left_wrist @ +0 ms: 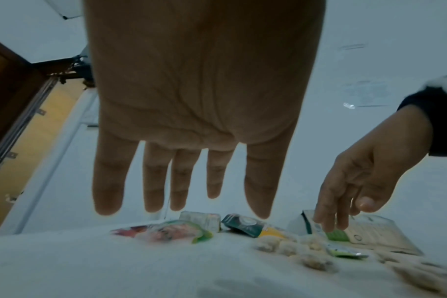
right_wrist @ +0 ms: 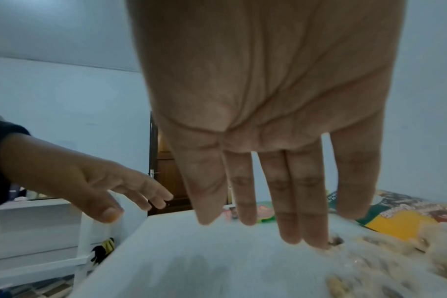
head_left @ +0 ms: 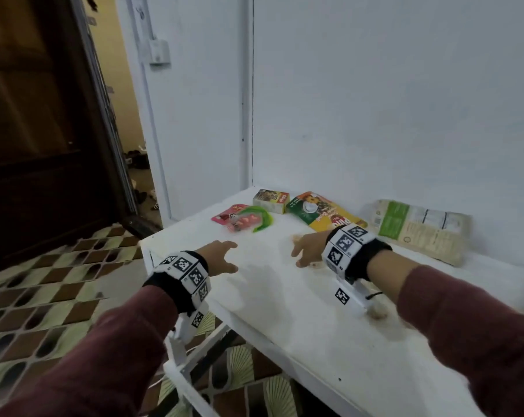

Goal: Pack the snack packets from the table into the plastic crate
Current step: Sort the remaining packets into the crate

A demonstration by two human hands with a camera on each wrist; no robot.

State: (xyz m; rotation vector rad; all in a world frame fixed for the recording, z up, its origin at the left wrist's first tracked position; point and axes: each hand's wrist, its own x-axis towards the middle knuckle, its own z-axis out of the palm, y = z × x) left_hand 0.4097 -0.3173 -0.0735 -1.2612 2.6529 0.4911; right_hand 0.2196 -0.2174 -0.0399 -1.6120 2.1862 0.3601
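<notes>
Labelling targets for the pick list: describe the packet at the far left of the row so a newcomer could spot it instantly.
Start at the white table pushed into the wall corner; a row of packets lies along its far edge. The leftmost one, nearest the doorway, is the pink and green packet, lying flat just left of a small box. It alone is pink, with a curved bright green band; its neighbours are boxy or larger and yellow, green or beige.

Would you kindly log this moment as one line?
left hand: open, empty | right hand: open, empty | packets: on table | crate: unseen

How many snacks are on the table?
4 visible: pink-green packet leftmost, small green-red box behind it, yellow-green bag mid-row, large beige-green pack rightmost. More may be hidden.
</notes>
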